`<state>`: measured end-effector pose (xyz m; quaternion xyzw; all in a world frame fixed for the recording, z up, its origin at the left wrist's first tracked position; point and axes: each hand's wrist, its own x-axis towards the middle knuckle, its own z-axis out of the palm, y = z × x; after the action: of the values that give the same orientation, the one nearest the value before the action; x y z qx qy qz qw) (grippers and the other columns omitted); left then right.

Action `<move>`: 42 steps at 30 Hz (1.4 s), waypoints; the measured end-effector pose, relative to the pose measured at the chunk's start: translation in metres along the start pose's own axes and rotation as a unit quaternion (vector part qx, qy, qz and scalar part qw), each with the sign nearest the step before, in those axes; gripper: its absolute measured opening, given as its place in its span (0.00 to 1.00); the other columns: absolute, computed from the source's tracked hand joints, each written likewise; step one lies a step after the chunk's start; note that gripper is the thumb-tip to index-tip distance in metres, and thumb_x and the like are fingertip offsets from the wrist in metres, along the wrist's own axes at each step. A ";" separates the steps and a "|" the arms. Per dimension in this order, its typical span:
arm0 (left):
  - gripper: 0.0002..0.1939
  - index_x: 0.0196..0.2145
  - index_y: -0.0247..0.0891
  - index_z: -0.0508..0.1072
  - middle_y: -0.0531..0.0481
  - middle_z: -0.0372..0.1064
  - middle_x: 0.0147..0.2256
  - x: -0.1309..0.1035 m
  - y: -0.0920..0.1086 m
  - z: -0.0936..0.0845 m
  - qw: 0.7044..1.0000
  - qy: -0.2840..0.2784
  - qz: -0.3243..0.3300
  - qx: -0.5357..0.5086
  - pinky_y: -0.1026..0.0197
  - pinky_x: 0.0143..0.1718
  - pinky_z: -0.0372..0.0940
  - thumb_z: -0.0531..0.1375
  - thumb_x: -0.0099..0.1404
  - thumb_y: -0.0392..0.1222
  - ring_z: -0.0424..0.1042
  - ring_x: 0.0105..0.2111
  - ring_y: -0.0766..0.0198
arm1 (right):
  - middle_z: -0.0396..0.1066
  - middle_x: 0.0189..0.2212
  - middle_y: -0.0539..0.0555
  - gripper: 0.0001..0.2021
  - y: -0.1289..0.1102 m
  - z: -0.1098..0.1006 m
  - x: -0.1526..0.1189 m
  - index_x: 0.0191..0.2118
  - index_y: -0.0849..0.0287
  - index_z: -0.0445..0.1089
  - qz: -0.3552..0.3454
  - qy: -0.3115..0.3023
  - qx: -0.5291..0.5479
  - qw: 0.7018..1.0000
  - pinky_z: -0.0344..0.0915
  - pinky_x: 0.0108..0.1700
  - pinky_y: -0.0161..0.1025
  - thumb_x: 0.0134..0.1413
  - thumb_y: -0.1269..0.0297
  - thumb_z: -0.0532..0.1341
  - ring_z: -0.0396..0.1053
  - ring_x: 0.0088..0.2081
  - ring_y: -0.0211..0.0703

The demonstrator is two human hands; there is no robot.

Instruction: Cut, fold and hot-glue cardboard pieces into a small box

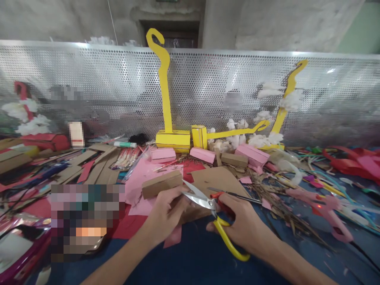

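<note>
My right hand (237,215) grips scissors (203,201) with yellow and red handles, their blades spread and pointing up-left. My left hand (169,208) has its fingers pressed together at the lower blade, beside a brown cardboard box piece (162,184); whatever the fingertips hold is too small to tell. That box piece lies tilted on a pink sheet (132,190). Right of it is a flat brown cardboard sheet (218,178), with a dark pointed tool (237,194) behind my right hand.
Yellow hooked cardboard shapes (164,99) and small pink blocks (202,155) line the perforated metal panel (202,87). A pink glue gun (326,208) lies right, near twigs (285,206) and white fluff. Cardboard strips (102,162) and red pieces lie left.
</note>
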<state>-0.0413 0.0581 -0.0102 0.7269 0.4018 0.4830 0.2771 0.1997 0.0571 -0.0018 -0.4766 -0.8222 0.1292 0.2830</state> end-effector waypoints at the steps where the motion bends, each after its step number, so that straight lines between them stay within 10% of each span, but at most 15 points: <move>1: 0.11 0.36 0.37 0.75 0.49 0.76 0.32 0.000 0.001 0.000 1.000 -0.004 -0.001 -0.002 0.65 0.34 0.64 0.54 0.72 0.37 0.72 0.31 0.63 | 0.68 0.25 0.46 0.20 0.000 0.001 0.000 0.28 0.55 0.60 0.001 0.000 0.000 1.000 0.55 0.29 0.35 0.47 0.55 0.73 0.59 0.26 0.38; 20: 0.16 0.31 0.37 0.72 0.52 0.70 0.27 0.005 0.007 0.000 0.999 -0.009 -0.012 -0.034 0.65 0.31 0.60 0.54 0.75 0.46 0.66 0.27 0.66 | 0.51 0.19 0.43 0.28 0.006 0.007 0.002 0.21 0.55 0.51 0.050 0.015 0.071 0.996 0.48 0.25 0.33 0.48 0.48 0.71 0.47 0.25 0.35; 29: 0.13 0.51 0.40 0.68 0.47 0.77 0.42 0.011 -0.005 0.000 0.993 -0.007 -0.077 -0.095 0.60 0.41 0.69 0.56 0.74 0.46 0.74 0.32 0.65 | 0.65 0.30 0.48 0.16 0.021 0.007 0.009 0.37 0.57 0.65 0.086 0.041 0.147 0.985 0.61 0.32 0.35 0.57 0.49 0.64 0.62 0.30 0.40; 36: 0.18 0.51 0.40 0.67 0.48 0.76 0.38 0.010 -0.007 0.005 0.980 -0.015 -0.158 -0.122 0.68 0.16 0.55 0.56 0.72 0.55 0.61 0.16 0.73 | 0.65 0.29 0.48 0.14 0.020 0.003 0.013 0.37 0.57 0.64 0.104 0.051 0.234 0.965 0.64 0.33 0.36 0.57 0.51 0.63 0.65 0.30 0.40; 42: 0.26 0.47 0.35 0.78 0.52 0.67 0.27 0.013 -0.003 0.008 0.921 0.013 -0.232 -0.312 0.68 0.21 0.51 0.62 0.65 0.60 0.58 0.22 0.72 | 0.66 0.31 0.49 0.16 0.025 0.007 0.012 0.39 0.58 0.65 0.098 0.034 0.216 0.971 0.64 0.33 0.37 0.56 0.51 0.65 0.66 0.31 0.41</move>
<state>-0.0318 0.0711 -0.0093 0.4843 0.3916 0.5153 0.5887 0.2084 0.0803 -0.0155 -0.4868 -0.7139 0.3145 0.3931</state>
